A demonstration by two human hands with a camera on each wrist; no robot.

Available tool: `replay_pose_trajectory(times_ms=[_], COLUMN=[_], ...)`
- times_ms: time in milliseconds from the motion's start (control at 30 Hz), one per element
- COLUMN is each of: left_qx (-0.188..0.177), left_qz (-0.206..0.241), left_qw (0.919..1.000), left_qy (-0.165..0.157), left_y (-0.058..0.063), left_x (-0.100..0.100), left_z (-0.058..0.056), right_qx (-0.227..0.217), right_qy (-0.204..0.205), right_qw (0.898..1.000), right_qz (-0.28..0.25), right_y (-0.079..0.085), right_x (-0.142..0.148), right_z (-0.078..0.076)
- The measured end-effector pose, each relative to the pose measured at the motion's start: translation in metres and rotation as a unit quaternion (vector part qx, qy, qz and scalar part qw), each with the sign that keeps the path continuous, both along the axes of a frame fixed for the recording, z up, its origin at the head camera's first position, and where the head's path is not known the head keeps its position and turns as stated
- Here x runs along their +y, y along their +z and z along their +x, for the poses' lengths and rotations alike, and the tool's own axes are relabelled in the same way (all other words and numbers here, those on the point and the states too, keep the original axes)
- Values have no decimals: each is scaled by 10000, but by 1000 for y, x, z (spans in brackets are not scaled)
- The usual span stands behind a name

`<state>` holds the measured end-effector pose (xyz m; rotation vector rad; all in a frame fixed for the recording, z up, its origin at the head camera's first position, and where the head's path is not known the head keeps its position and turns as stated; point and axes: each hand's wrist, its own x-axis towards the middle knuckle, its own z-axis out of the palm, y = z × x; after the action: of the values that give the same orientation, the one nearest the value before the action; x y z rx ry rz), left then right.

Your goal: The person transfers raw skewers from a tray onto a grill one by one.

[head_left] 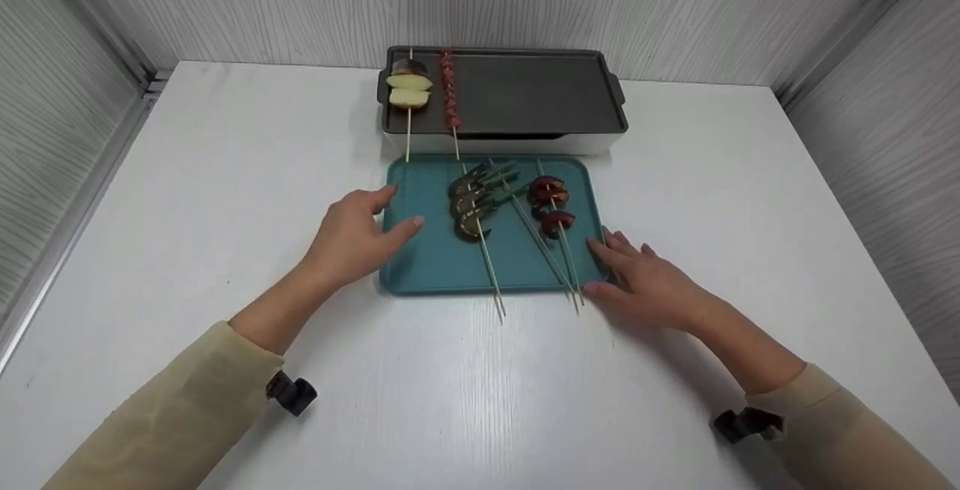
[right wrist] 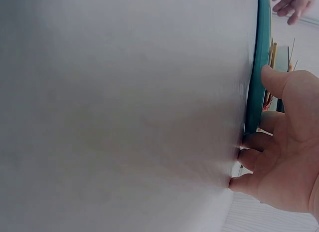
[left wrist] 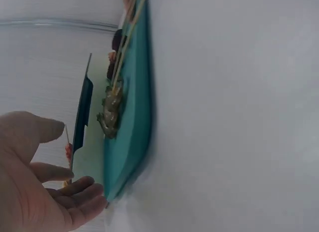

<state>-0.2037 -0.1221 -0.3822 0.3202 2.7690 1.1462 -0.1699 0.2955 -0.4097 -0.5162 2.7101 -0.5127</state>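
Observation:
A teal tray point(head_left: 435, 261) lies on the white table. On it are a skewer of shrimp point(head_left: 469, 208), some bare-looking or green-tipped sticks point(head_left: 536, 231) and a skewer of dark red pieces point(head_left: 553, 205). My left hand point(head_left: 356, 238) is at the tray's left edge, thumb and fingers spread, holding nothing; the left wrist view shows its fingers loosely extended beside the tray. My right hand point(head_left: 649, 280) rests at the tray's front right corner. In the right wrist view its thumb touches the rim point(right wrist: 259, 77), and its other fingers reach along the side and onto the table.
Behind the tray stands a dark rectangular grill plate point(head_left: 532, 92) on a white base. At its left end lie a skewer of pale slices with a dark piece point(head_left: 409, 92) and a skewer of red pieces point(head_left: 449, 92). Grey wood-patterned walls point(head_left: 510, 2) enclose the table.

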Motion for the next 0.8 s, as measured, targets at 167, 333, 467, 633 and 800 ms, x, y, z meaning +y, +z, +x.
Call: replay_pose_trajectory(times_ms=[167, 333, 467, 633, 800], left_qx=[214, 210, 305, 350, 332], left_qz=[-977, -1790, -2339, -2813, -2976], left_qw=[9946, 9815, 9669, 9500, 9424], left_qy=[-269, -647, -974, -1307, -1494], left_y=[-17, -28, -31, -36, -39], left_x=[-3, -4, -6, -9, -12], left_z=[5, 6, 4, 1, -1], right_qx=[-22, -50, -85, -121, -106], right_qy=[-22, -19, -33, -33, -54], right_qw=[10000, 10000, 9999, 9999, 9999], right_qz=[-38, -44, -62, -78, -25], right_y=[1, 0, 0, 1, 2], right_x=[0, 0, 0, 0, -1], right_z=[0, 0, 0, 0, 1])
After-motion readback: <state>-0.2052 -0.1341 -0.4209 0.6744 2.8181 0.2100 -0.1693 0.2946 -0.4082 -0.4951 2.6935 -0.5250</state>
